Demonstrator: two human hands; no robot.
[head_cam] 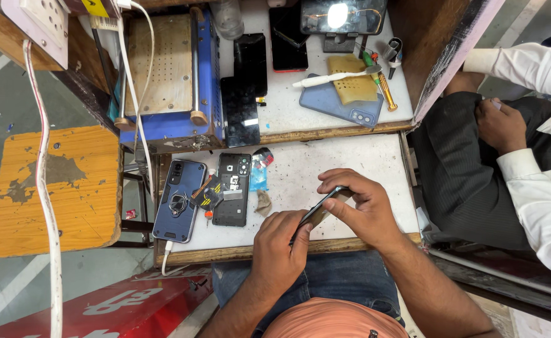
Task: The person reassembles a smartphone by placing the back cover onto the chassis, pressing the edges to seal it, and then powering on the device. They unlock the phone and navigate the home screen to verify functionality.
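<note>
Overhead view of a small repair bench, read from left to right. At left of the frame stands a worn orange stool; above and right of it a blue machine with a perforated plate on top. On the lower white bench, left of centre, lie a blue-cased phone with a ring holder and, just beside it, a black back cover lying inner face up.

Centre: the left hand closes its fingers on the near end of a dark phone, which is tilted on edge above the bench's front rim. The right hand curls over the far end, fingertips pinching the upper edge (whether a tool sits under the thumb cannot be told). The phone thus lies between both grips, spanning from the left thumb up to the right fingertips.

By judgement, the work is best done with the left hand holding steady while the right works along the edge with light, even pressure; a twist could crack the panel.

At right of the frame sits another person, a hand resting on a dark lap.
</note>
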